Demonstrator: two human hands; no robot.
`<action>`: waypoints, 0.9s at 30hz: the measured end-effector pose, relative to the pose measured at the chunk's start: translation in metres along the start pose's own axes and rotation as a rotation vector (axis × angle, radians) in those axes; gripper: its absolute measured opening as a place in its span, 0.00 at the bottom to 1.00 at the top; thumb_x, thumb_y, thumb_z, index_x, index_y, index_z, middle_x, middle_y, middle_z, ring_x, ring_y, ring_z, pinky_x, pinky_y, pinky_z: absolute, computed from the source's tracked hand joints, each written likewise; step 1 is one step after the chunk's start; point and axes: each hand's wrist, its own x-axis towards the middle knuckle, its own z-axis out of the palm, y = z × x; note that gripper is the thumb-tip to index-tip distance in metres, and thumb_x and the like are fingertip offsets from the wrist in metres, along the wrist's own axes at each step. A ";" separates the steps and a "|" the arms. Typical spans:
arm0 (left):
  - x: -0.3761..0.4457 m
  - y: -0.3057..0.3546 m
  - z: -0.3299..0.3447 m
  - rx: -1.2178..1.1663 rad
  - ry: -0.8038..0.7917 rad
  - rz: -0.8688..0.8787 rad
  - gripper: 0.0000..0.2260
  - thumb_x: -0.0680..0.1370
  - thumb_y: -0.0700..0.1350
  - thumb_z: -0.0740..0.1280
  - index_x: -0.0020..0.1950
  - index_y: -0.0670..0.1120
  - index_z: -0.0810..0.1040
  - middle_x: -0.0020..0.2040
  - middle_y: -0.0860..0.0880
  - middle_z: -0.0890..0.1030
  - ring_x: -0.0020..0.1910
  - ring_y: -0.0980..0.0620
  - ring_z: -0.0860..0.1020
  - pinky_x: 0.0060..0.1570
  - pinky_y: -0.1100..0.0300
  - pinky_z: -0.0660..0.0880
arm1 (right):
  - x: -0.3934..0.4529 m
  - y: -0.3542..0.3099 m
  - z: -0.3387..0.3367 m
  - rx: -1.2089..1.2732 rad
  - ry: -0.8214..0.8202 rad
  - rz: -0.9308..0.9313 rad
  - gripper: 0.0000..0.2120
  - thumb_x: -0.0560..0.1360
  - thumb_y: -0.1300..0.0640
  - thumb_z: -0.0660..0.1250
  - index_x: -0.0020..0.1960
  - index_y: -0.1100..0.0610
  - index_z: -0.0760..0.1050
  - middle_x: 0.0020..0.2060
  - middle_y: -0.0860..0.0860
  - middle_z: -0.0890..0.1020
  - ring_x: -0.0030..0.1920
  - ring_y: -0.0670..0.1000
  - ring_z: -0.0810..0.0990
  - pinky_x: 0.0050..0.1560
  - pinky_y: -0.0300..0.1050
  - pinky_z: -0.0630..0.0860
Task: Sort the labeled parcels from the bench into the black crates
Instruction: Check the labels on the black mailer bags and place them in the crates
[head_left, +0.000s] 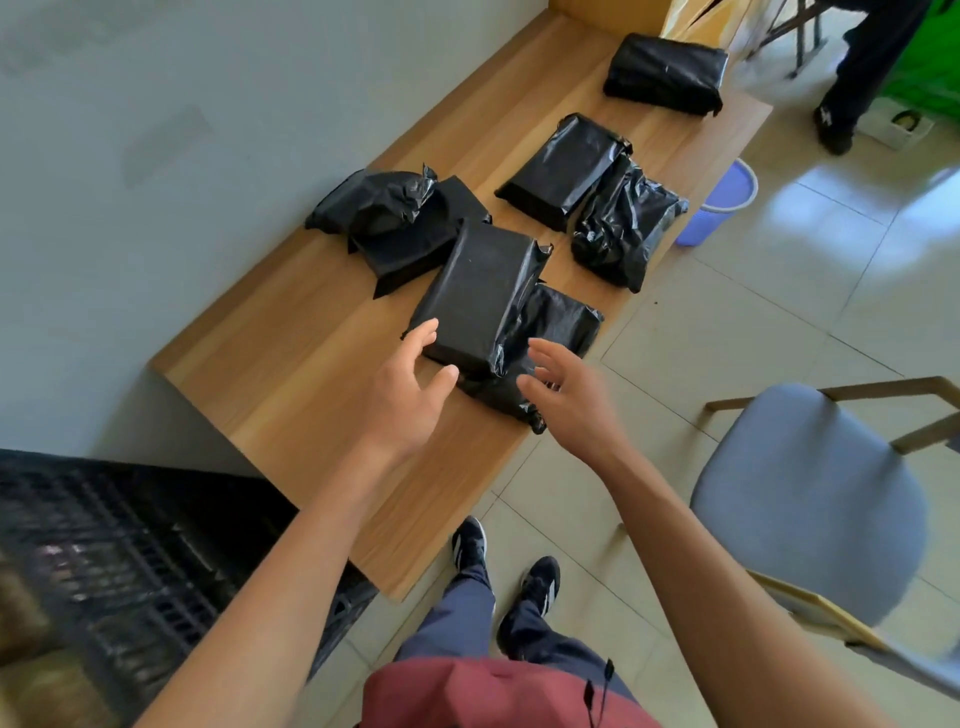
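Reaching for the nearest boxy parcel (480, 291) on the worktop (291, 332): left hand (410, 384) touching its corner, right hand (566, 395) beside it, both spread, holding nothing (labels not visible). Next: clamp both sides, lift toward black crate (130, 561).

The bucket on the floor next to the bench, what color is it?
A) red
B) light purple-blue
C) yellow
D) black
B: the bucket showing past the far edge of the wooden bench is a pale purple-blue, while the wrapped parcels on the bench, like the one nearest the hands, are black.
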 end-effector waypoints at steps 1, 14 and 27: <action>0.010 -0.002 0.000 0.007 -0.003 -0.008 0.26 0.83 0.45 0.67 0.81 0.52 0.65 0.77 0.54 0.71 0.75 0.59 0.67 0.76 0.51 0.66 | 0.009 0.000 0.004 0.008 -0.008 0.015 0.27 0.83 0.56 0.68 0.80 0.50 0.66 0.75 0.46 0.74 0.72 0.47 0.74 0.67 0.42 0.71; 0.103 -0.036 0.009 0.033 -0.082 -0.173 0.31 0.83 0.47 0.67 0.84 0.50 0.58 0.82 0.50 0.62 0.81 0.49 0.62 0.78 0.45 0.63 | 0.086 0.001 0.049 0.050 0.015 0.219 0.32 0.83 0.56 0.68 0.83 0.52 0.60 0.78 0.48 0.69 0.73 0.50 0.74 0.70 0.47 0.72; 0.100 -0.034 0.022 0.053 -0.058 -0.136 0.30 0.80 0.42 0.70 0.81 0.45 0.65 0.80 0.47 0.68 0.79 0.50 0.65 0.77 0.54 0.64 | 0.084 -0.003 0.055 0.144 0.056 0.159 0.31 0.79 0.67 0.68 0.77 0.45 0.70 0.63 0.33 0.80 0.70 0.39 0.76 0.71 0.43 0.74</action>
